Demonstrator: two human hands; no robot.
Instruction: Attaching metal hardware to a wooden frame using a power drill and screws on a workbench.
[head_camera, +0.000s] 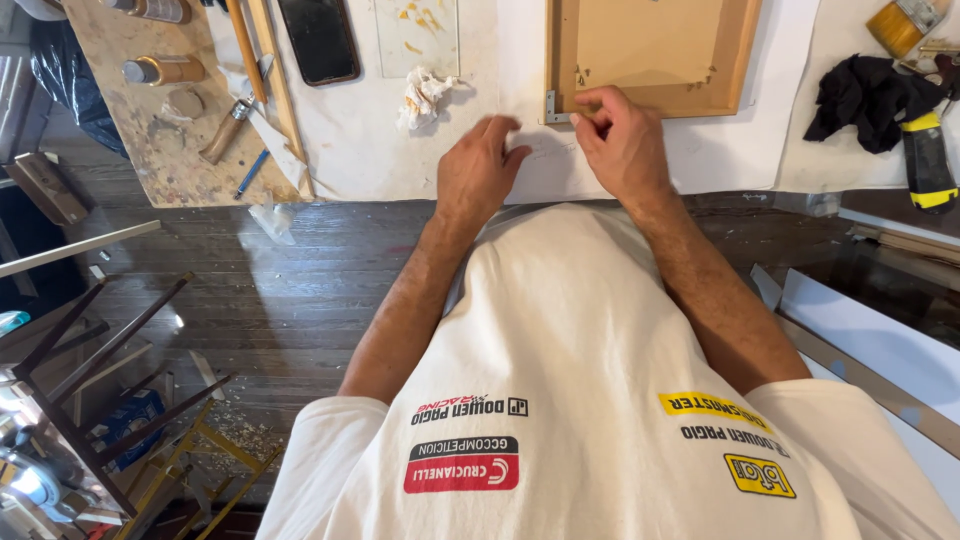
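Frame: a wooden picture frame (650, 55) lies back-side up on the white sheet (740, 150) that covers the table, at the middle of the near edge; its tan backing board faces up.
Corner bracket: a small metal angle bracket (553, 108) sits on the frame's near left corner.
Right hand: the right hand (622, 140) rests on the frame's near edge just right of the bracket, fingers curled with thumb and forefinger brought together; what they pinch is too small to tell.
Left hand: the left hand (478, 168) lies on the sheet just left of the frame's corner, fingers bent and tips pressed down on the sheet, holding nothing visible.
Left of the hands: a crumpled paper wad (423, 97), a glass pane with orange smears (417, 35) and a dark phone (318, 38) lie toward the far edge.
Table's left end: a stained wooden board (165, 150) carries two metallic cans (160, 70), a wooden-handled tool (225, 130) and long wooden sticks (270, 70).
Table's right end: a black rag (865, 95), a yellow-and-black tool (927, 160) and a brush (905, 22).
Below: dark plank floor (290, 290) with wood shavings.
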